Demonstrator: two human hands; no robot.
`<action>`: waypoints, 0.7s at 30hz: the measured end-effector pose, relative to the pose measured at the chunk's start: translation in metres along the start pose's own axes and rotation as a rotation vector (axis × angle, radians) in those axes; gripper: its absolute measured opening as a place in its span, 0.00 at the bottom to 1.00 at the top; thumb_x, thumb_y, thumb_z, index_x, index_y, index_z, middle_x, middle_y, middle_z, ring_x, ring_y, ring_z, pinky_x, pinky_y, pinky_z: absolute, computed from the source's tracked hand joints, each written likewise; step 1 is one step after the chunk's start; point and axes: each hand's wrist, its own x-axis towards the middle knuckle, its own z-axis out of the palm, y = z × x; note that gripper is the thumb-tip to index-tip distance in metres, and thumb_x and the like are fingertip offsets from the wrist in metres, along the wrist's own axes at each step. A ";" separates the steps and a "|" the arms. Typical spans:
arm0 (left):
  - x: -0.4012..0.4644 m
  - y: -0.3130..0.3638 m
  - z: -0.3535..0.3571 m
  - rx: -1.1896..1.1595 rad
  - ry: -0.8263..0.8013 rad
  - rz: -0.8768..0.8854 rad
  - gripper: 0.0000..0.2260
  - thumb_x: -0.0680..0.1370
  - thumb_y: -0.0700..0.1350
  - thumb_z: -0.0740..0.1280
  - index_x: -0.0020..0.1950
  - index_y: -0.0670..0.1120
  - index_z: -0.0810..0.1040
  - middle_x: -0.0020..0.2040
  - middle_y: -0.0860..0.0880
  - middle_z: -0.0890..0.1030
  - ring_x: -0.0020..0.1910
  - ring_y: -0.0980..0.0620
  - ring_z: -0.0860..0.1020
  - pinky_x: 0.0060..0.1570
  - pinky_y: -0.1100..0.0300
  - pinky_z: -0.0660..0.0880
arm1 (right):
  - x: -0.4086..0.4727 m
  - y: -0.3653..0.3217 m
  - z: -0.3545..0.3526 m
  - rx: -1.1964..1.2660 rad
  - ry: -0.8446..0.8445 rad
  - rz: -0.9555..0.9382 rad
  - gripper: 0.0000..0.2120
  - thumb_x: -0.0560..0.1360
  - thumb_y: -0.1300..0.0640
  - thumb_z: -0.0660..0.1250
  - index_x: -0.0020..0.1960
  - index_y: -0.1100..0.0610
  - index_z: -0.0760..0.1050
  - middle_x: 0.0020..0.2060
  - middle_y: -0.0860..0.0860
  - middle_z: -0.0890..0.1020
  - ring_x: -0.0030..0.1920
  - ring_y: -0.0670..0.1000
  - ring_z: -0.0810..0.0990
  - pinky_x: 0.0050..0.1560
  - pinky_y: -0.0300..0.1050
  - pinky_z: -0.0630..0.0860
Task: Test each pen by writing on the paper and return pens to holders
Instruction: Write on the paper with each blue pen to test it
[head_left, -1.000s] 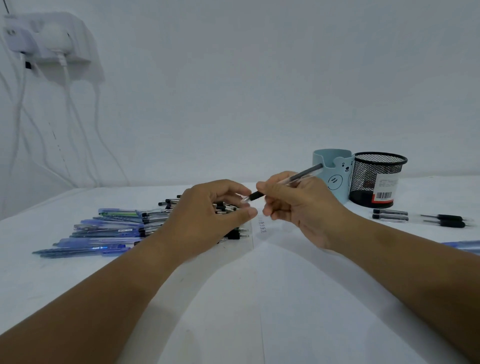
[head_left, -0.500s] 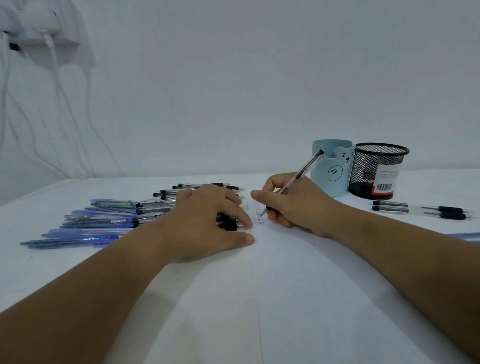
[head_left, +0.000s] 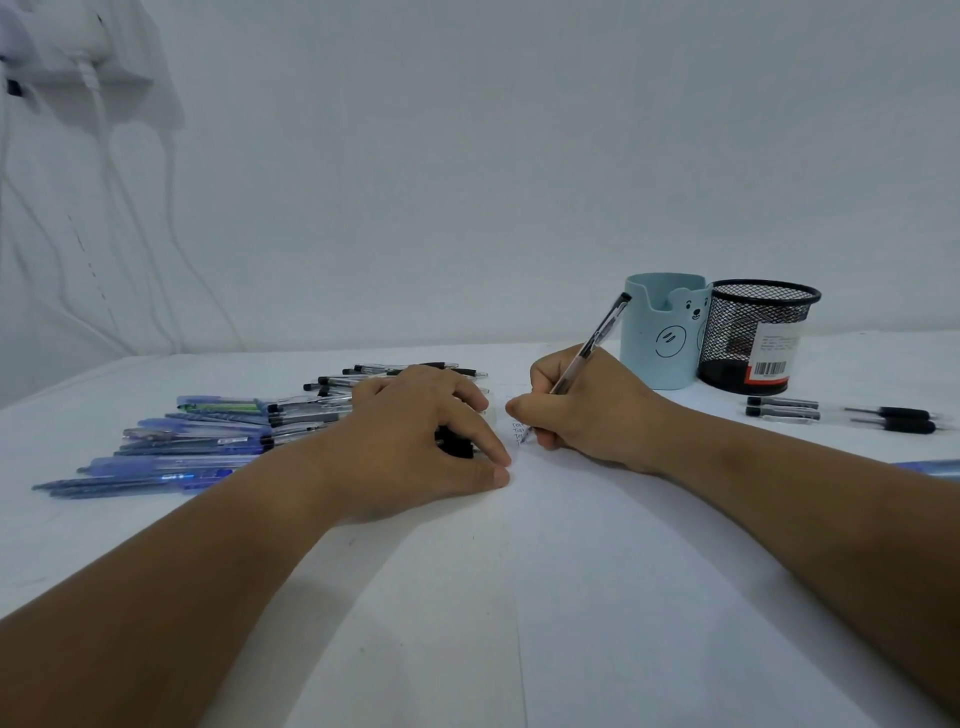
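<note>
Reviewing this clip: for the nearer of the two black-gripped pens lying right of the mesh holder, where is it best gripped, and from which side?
Probably at the clear barrel of the nearer pen, pinched from above across its width. It lies flat on the table, lengthwise left to right, close beside the second pen. Nothing lies on its near side, so that approach suits the thumb.

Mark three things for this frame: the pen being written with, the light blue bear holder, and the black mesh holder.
pen (head_left: 597, 343), head view, on the clear barrel above the right hand.
light blue bear holder (head_left: 662, 343), head view, on its front wall.
black mesh holder (head_left: 732, 325), head view, on the mesh wall left of the label.
</note>
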 end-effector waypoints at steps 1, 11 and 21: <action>0.000 0.000 0.000 -0.001 -0.001 0.002 0.18 0.61 0.75 0.61 0.47 0.76 0.79 0.60 0.70 0.72 0.66 0.73 0.61 0.73 0.49 0.53 | 0.001 0.000 0.000 0.003 -0.007 0.008 0.15 0.72 0.59 0.70 0.29 0.56 0.69 0.24 0.51 0.79 0.25 0.48 0.69 0.32 0.41 0.67; 0.001 -0.003 0.000 -0.007 -0.018 -0.002 0.17 0.62 0.75 0.62 0.47 0.76 0.79 0.61 0.71 0.71 0.67 0.70 0.63 0.74 0.46 0.55 | 0.001 -0.001 0.002 -0.026 -0.040 -0.011 0.14 0.72 0.60 0.70 0.30 0.57 0.69 0.25 0.51 0.79 0.25 0.44 0.69 0.28 0.33 0.67; -0.001 -0.001 -0.001 -0.025 -0.011 -0.030 0.08 0.71 0.66 0.73 0.48 0.74 0.80 0.61 0.70 0.72 0.67 0.70 0.63 0.74 0.47 0.57 | 0.001 0.000 0.002 -0.024 -0.055 -0.015 0.17 0.72 0.58 0.70 0.29 0.54 0.68 0.26 0.51 0.80 0.28 0.47 0.70 0.34 0.42 0.68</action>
